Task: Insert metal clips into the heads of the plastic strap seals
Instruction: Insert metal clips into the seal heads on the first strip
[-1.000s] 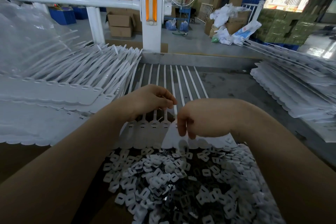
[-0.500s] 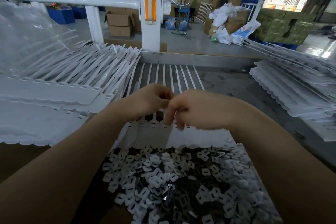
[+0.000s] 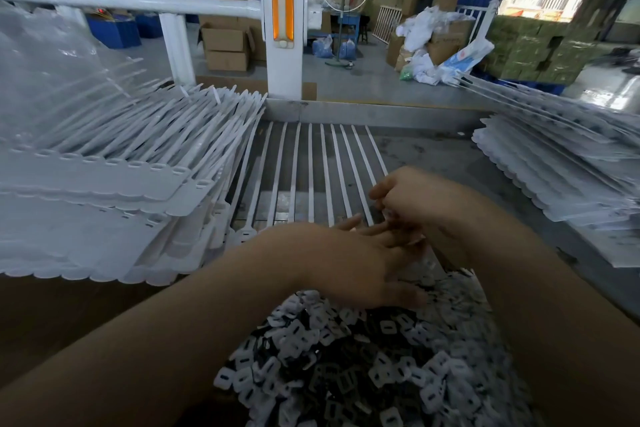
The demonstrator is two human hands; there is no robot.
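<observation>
A row of white plastic strap seals point(image 3: 310, 170) lies on the grey table, straps pointing away and heads toward me. My left hand point(image 3: 349, 260) lies across those heads with straight fingers and hides most of them. Just beyond its fingertips my right hand point(image 3: 412, 201) has its fingers curled and pinches a small clip that is blurred and mostly hidden. A heap of white and dark metal clips point(image 3: 363, 367) fills the space in front of me, under both forearms.
Thick stacks of joined white seals point(image 3: 114, 180) rise on the left, and more stacks point(image 3: 561, 170) on the right. A white post with an orange reflector point(image 3: 282, 21) and a rail stand behind the table's raised metal edge point(image 3: 374, 113).
My left hand has slid right and flattened over the seal heads. My right hand has risen from the clip heap and moved right and farther away, staying close to the left fingers.
</observation>
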